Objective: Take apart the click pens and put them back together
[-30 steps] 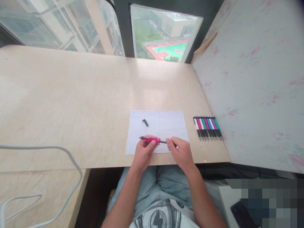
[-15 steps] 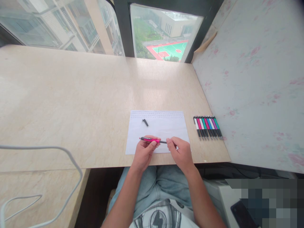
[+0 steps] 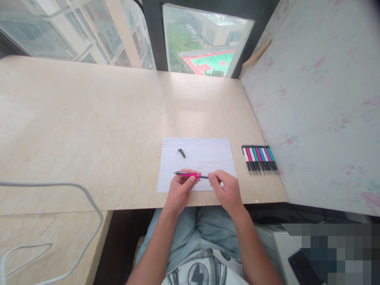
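Note:
A pink pen (image 3: 194,175) with a black clip end lies level across my hands, above the paper. My left hand (image 3: 181,189) is closed around its pink barrel, thumb on top. My right hand (image 3: 226,188) pinches the thin dark end that sticks out of the barrel on the right; its very tip is hidden by the fingers. Below both hands is a white sheet of paper (image 3: 204,158) with rows of small marks along its far edge. A short black tapered piece (image 3: 182,153) rests on the sheet, just beyond my left hand.
A row of several coloured pens (image 3: 259,159) lies right of the paper, near the floral wall (image 3: 320,111). The pale table (image 3: 103,130) reaches back to the windows. A white cable (image 3: 74,185) loops over the left side. A dark phone (image 3: 304,267) sits lower right.

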Action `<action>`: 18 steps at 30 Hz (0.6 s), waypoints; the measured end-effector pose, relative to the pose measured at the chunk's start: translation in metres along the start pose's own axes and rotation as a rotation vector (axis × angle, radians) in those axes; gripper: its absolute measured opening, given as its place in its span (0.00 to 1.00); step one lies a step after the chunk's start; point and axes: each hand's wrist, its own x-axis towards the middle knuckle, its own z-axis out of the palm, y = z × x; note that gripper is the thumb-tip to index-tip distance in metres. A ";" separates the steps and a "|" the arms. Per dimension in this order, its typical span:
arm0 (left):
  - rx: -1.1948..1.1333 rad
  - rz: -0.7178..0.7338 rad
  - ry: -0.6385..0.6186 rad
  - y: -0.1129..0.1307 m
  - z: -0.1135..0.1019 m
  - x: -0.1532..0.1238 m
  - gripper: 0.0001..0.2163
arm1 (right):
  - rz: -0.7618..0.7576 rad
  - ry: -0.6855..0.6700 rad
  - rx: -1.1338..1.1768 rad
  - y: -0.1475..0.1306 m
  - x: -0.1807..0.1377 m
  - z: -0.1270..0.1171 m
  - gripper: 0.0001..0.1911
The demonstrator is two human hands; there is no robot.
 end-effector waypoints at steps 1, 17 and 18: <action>0.006 0.001 -0.012 0.000 -0.001 0.000 0.06 | 0.008 -0.002 -0.017 0.000 0.000 0.000 0.20; -0.071 -0.017 0.036 0.002 -0.001 0.001 0.08 | 0.176 -0.071 0.356 0.014 0.004 0.001 0.30; -0.114 -0.016 0.057 0.003 -0.003 0.002 0.08 | 0.206 -0.046 0.409 0.018 0.007 0.003 0.30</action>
